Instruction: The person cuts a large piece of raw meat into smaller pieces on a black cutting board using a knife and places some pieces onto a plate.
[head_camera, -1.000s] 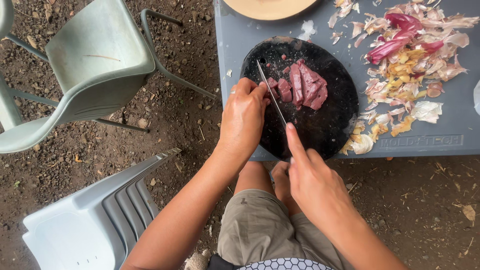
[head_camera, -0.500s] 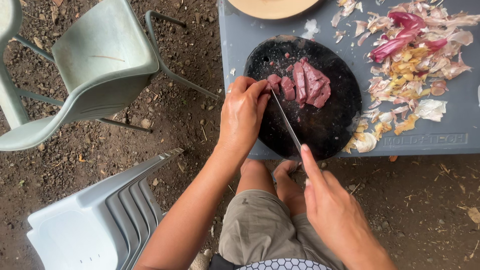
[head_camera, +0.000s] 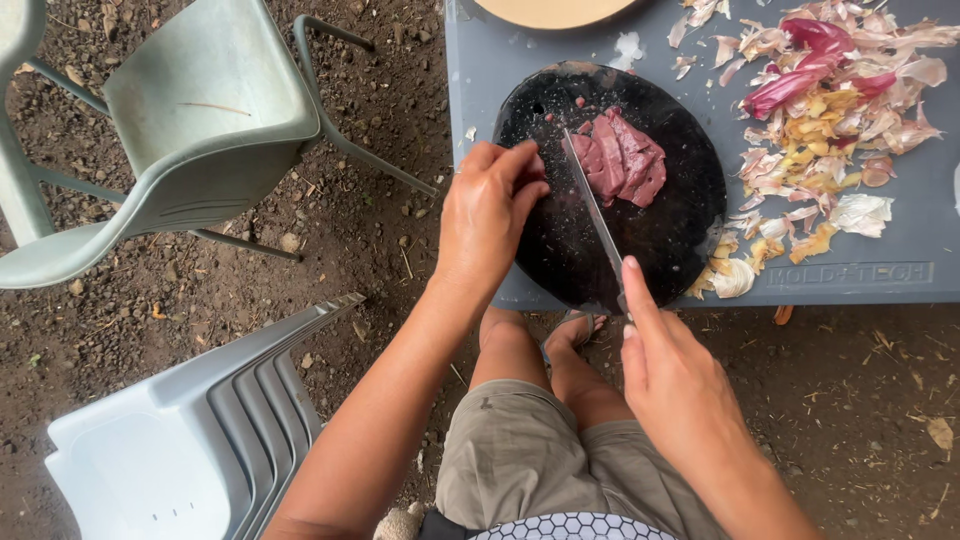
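Meat (head_camera: 620, 158), dark red and partly sliced, lies on a round black board (head_camera: 650, 240) near the left front corner of the grey desk (head_camera: 900, 230). I note several slabs leaning against one another toward the far side of the board, cut faces wet and glossy.

My right hand (head_camera: 685, 385) holds a knife (head_camera: 592, 205); the grip is closed round the handle with the forefinger laid along the spine. The blade runs diagonally across the board, its tip at the left end of the meat, touching or just above it; I cannot tell which.

My left hand (head_camera: 488, 215) sits at the board's left edge, fingers curled together, fingertips just beside the blade and the nearest slice. Whether it pinches a cut piece I cannot tell, as the fingers hide what lies under them.

Handling judgement: the meat looks soft, limp and slippery, light in small pieces. It would slide under a blade unless pinned from above, close to the cut, with fingertips tucked back. The board surface appears wet and speckled with scraps, so footing for the meat is poor.

Onion and garlic skins (head_camera: 830, 120) are heaped toward the right of the desk, well apart from the blade. A pale round object (head_camera: 555, 10) sits at the far edge. Two plastic chairs (head_camera: 190, 130) stand on the dirt ground (head_camera: 380, 230) to the left.
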